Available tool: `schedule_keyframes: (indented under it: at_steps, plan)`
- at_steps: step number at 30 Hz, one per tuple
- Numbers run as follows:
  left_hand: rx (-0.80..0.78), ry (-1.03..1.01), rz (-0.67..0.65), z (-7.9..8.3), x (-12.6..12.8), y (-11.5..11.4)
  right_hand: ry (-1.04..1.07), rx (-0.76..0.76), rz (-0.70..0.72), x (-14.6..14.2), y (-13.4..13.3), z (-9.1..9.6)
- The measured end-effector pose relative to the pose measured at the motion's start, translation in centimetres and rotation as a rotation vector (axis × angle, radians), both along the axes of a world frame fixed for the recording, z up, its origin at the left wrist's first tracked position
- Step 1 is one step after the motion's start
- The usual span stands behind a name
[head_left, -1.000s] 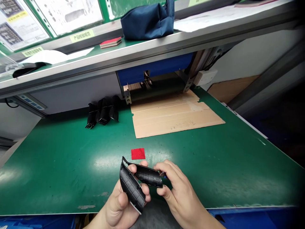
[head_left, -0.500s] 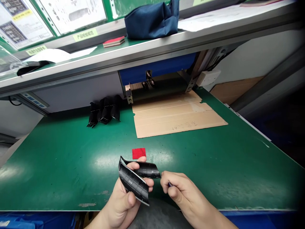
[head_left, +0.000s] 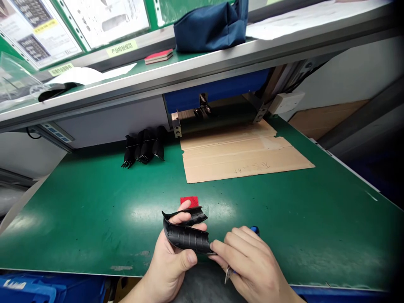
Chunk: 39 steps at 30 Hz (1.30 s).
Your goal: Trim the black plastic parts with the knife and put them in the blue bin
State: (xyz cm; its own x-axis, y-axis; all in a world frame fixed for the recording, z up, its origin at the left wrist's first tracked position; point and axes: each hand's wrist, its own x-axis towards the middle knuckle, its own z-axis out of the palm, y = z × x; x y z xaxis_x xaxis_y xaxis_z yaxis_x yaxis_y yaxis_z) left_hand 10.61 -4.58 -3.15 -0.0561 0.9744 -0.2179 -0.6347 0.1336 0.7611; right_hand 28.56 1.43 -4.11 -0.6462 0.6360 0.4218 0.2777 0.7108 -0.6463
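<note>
My left hand [head_left: 175, 261] is closed around a curved black plastic piece [head_left: 187, 237] with grid-like lines on its surface. The piece has two arms, and my fingers pass between them. My right hand [head_left: 248, 261] grips a small tool with a blue handle end [head_left: 255, 229] and a bit of metal [head_left: 227, 274] showing below the fingers; the rest is hidden, so its kind is unclear. My right fingertips touch the near arm's right end. Just behind the piece lies a red square [head_left: 189, 201], partly covered by it and my fingers.
On the green table [head_left: 94, 219], several bundled black pieces [head_left: 144, 147] stand at the back left. A flat cardboard sheet [head_left: 243, 162] lies at the back right. Above runs a shelf [head_left: 110, 90] with a dark blue bag [head_left: 210, 29] and a red pad [head_left: 158, 56]. Blue bins [head_left: 63, 288] sit below the front edge.
The black piece has turned in my left hand. My right hand has rolled over and moved to the near arm's end, bringing the tool's blue handle and metal into sight. The view shifted slightly.
</note>
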Motion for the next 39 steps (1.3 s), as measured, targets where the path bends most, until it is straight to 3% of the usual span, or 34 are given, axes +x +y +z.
schedule_keyframes:
  at_steps: [5, 14, 21, 24, 28, 33, 35, 39]
  plan:
    - [0.016, -0.027, -0.027, -0.2, -0.2, -0.1, -0.122, -0.053, -0.036, 0.4, 0.4, 0.0]
    - [0.052, -0.096, -0.091, -0.4, -0.1, -0.3, -0.303, 0.012, -0.068, -0.1, 0.3, 0.6]
    - [0.031, -0.056, -0.137, -1.4, -0.5, -0.9, -0.342, -0.032, -0.029, 0.0, 0.4, -0.4]
    - [0.031, -0.036, -0.154, -1.5, -0.5, -1.1, -0.294, -0.165, 0.046, 0.3, 0.0, -0.9]
    - [0.040, -0.106, -0.116, -0.8, -0.1, -1.0, -0.029, -0.436, 0.091, 0.0, -0.8, -1.1]
    - [0.023, -0.182, -0.068, 0.0, 0.6, -0.7, 0.081, -0.430, -0.046, -0.7, -1.8, -1.0]
    - [0.019, -0.162, -0.057, 0.0, 0.6, -0.8, 0.069, -0.480, 0.043, -0.5, -1.9, -0.6]
    - [0.038, 0.018, -0.031, 0.2, -0.4, -1.7, 0.112, -0.785, 0.251, 0.5, -1.4, 0.3]
